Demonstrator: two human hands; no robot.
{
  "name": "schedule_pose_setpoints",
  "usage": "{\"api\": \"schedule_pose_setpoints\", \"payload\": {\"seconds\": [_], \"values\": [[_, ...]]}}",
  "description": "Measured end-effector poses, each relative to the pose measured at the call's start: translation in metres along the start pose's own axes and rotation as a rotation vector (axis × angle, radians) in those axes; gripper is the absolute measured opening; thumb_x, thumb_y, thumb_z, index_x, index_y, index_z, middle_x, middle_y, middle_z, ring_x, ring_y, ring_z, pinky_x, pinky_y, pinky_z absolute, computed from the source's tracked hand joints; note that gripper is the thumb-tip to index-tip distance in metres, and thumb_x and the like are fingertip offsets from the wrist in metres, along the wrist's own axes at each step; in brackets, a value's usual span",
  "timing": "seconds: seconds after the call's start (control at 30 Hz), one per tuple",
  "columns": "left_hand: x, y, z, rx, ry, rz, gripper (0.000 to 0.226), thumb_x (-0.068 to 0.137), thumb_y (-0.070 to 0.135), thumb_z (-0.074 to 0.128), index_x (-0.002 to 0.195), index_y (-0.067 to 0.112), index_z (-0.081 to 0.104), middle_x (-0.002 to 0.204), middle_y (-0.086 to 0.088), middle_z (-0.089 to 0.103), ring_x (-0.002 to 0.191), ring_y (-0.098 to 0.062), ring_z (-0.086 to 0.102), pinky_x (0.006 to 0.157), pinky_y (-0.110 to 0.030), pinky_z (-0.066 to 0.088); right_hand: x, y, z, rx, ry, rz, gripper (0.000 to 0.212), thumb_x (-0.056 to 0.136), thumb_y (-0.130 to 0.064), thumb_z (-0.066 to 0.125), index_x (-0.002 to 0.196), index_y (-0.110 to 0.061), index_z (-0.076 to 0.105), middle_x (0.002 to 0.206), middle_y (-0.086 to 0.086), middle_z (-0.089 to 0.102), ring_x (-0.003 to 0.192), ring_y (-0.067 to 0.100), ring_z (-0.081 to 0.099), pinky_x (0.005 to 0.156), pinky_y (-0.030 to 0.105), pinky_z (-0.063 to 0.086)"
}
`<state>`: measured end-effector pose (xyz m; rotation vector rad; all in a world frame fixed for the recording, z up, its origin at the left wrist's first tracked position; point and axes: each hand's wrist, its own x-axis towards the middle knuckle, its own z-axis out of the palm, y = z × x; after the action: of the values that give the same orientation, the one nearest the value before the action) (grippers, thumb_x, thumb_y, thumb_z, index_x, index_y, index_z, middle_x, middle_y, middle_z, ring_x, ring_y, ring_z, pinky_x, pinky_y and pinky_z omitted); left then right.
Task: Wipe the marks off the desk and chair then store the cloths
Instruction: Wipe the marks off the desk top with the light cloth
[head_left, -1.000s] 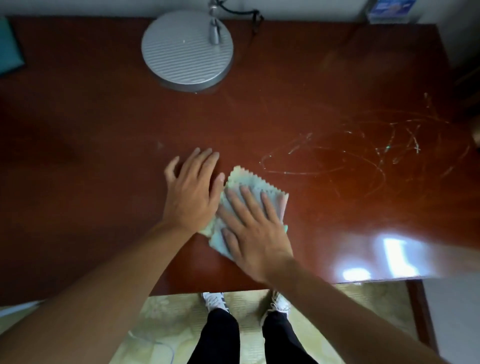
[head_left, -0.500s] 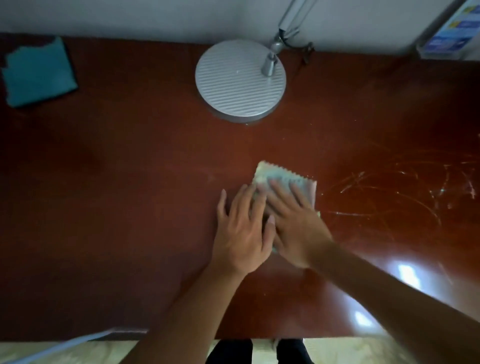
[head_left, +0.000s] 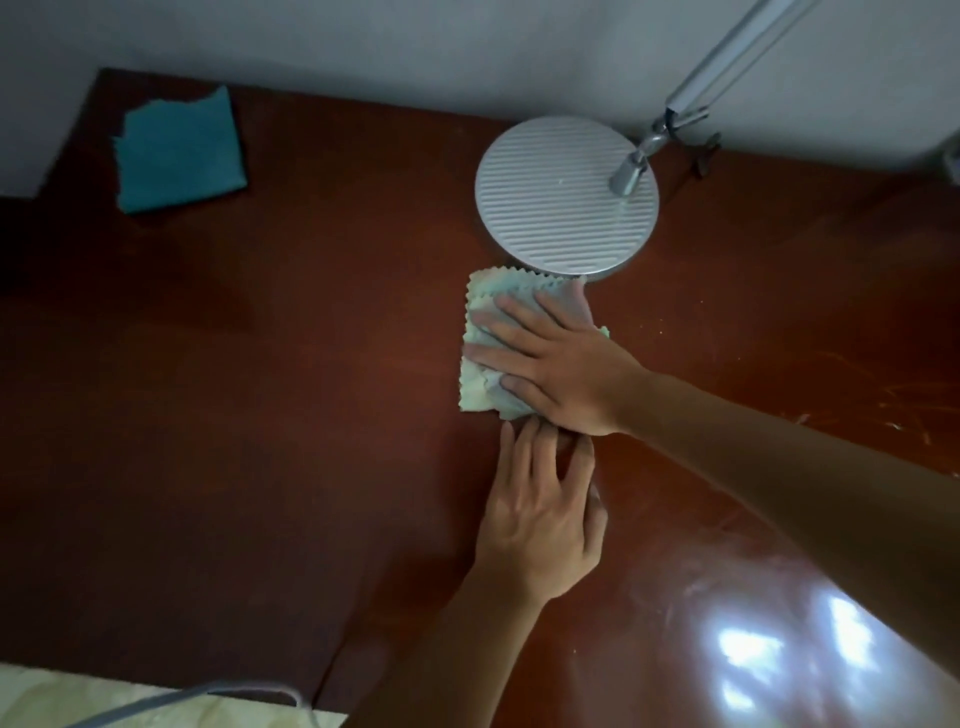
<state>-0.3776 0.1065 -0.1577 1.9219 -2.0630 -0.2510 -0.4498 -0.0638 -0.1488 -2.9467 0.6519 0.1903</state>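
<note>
Right hand (head_left: 558, 364): lay flat, palm down, fingers spread and extended, pressed on the pale cloth (head_left: 485, 358); nothing gripped, the cloth only pinned beneath the palm and fingers. Left hand (head_left: 540, 514): lay flat, palm down on the bare desk (head_left: 260, 441), fingers straight and close together, holding nothing; its fingertips reached the near edge of the right hand and the cloth's near corner, whether in contact with the cloth cannot be told. Pale cloth: light green-blue, zigzag-cut edges, rumpled and folded, resting on the desk just in front of the lamp base (head_left: 566, 200), its far edge touching or nearly touching the base rim. Lamp base: round, silver, ribbed top, with a metal arm rising toward the upper right. Desk: dark reddish-brown, glossy, bright glare patches at the near right corner. Marks (head_left: 904, 389): faint pale scratches and streaks on the desk surface at the far right, well apart from the cloth. Teal cloth (head_left: 179, 150): folded square, lying at the far left corner of the desk, well apart from both hands. Wall: plain, pale, behind the desk.
</note>
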Motion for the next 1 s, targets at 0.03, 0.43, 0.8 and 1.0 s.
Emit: {"api": "schedule_pose_setpoints", "payload": {"seconds": [0.03,0.43,0.8,1.0], "values": [[0.0,0.0,0.0,-0.006,0.002,0.006,0.047,0.086,0.032,0.053,0.126,0.01,0.062,0.126,-0.018,0.057,0.127,-0.033,0.051,0.112,-0.054,0.038,0.007,-0.001,-0.001,-0.004,0.014,-0.014,0.051,0.106,-0.043,0.019,0.155,-0.031,0.028,0.163,0.001,0.024,0.152,0.028,0.015,0.122,0.053,0.008],[-0.003,-0.001,0.002,-0.067,0.037,0.055,0.045,0.079,0.033,0.062,0.118,0.009,0.065,0.13,-0.016,0.06,0.127,-0.031,0.052,0.111,-0.059,0.035,-0.021,0.027,0.009,0.025,0.052,0.04,0.05,0.105,-0.049,0.026,0.152,-0.035,0.035,0.161,0.001,0.029,0.151,0.027,0.02,0.119,0.057,0.016],[-0.003,-0.002,-0.001,-0.097,0.041,0.073,0.043,0.08,0.035,0.06,0.116,0.01,0.063,0.126,-0.013,0.059,0.126,-0.03,0.052,0.11,-0.062,0.036,-0.11,-0.018,0.024,0.038,0.044,0.272,0.05,0.106,-0.046,0.015,0.154,-0.037,0.025,0.165,0.001,0.016,0.153,0.026,0.007,0.122,0.053,0.008],[-0.002,-0.001,0.001,-0.029,0.034,0.065,0.042,0.089,0.031,0.055,0.123,0.009,0.061,0.135,-0.015,0.057,0.131,-0.031,0.051,0.112,-0.059,0.035,-0.094,0.039,0.017,0.121,0.115,0.698,0.055,0.101,-0.052,0.013,0.154,-0.041,0.021,0.165,0.0,0.018,0.153,0.025,0.006,0.123,0.05,0.004]]}}
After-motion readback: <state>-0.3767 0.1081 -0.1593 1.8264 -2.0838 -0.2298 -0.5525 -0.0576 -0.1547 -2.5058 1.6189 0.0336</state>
